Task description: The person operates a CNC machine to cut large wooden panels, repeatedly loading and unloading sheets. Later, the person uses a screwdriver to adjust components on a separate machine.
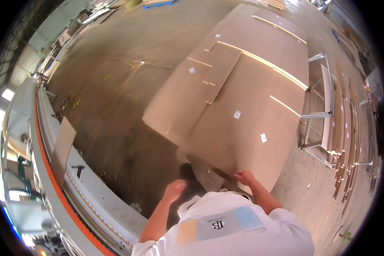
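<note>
My left hand (175, 190) is held out beside my body with its fingers curled, and I see nothing in it. My right hand (244, 177) is closed at the near edge of a large brown board stack (217, 141). Whether it grips anything there is hidden. A narrower brown panel (222, 70) lies on top of the stack. Pale wood strips (260, 59) lie across the boards, and small white labels (237, 114) are stuck on them.
At the left runs a long machine with an orange rail (51, 170); a thin brown panel (64, 147) stands upright in it. A metal frame (318, 115) is right of the stack, beside long brown strips (345, 128) on the floor. A blue pallet (158, 4) lies far off.
</note>
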The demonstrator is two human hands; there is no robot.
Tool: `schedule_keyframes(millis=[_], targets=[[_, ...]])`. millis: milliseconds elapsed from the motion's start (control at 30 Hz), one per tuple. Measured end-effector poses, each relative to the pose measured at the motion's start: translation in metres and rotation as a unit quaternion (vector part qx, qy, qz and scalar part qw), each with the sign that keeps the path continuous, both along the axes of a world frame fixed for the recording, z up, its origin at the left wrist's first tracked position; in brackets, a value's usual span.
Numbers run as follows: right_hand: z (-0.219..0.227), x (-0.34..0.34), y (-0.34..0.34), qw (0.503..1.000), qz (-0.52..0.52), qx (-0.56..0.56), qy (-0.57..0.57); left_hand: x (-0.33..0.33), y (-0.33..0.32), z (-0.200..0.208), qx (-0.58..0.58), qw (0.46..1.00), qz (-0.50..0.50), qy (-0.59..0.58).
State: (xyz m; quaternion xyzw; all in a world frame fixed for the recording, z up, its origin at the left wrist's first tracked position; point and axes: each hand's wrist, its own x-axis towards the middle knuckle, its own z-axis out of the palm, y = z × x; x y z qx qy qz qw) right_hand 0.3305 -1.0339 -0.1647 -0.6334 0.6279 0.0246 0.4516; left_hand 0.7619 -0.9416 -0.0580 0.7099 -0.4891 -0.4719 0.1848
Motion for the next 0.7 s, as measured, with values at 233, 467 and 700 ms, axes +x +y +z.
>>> schedule_keyframes(millis=[233,467,700], targets=[[-0.042,0.114,-0.135,0.981,-0.179,0.000,0.068,0.130,-0.277,-0.095,-0.019,0.971,-0.237,-0.032],[-0.046,0.177,-0.300,0.963,-0.213,0.076,0.145,0.180,-0.578,-0.196,-0.027,0.984,-0.165,0.057],[-0.024,0.226,-0.374,0.937,-0.148,0.228,0.219,0.156,-0.851,-0.214,-0.298,0.918,-0.183,-0.188]])
